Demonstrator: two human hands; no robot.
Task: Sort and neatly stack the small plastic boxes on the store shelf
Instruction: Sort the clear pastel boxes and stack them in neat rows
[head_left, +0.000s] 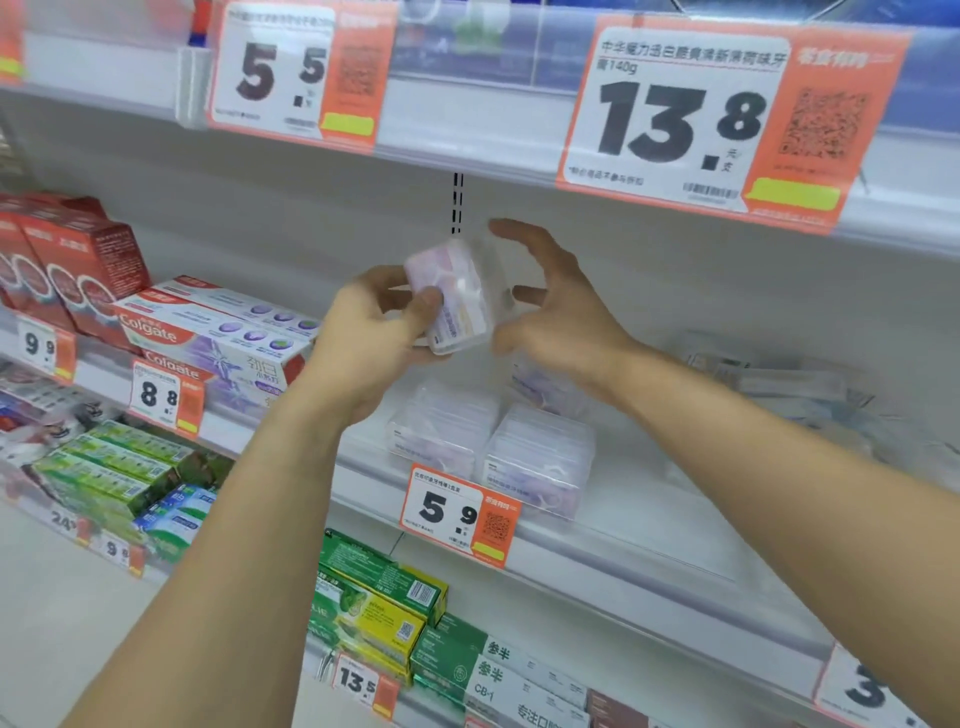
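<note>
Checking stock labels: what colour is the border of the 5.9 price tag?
Orange, around a white panel on the 5.9 price tag; head view.

clear box with pale pink and white contents; orange-and-white price tags; red toothpaste cartons; green cartons

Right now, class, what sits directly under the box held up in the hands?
Below the held box, two stacks of clear boxes stand side by side on the shelf. The right hand and wrist cover part of a further box behind them.
</note>
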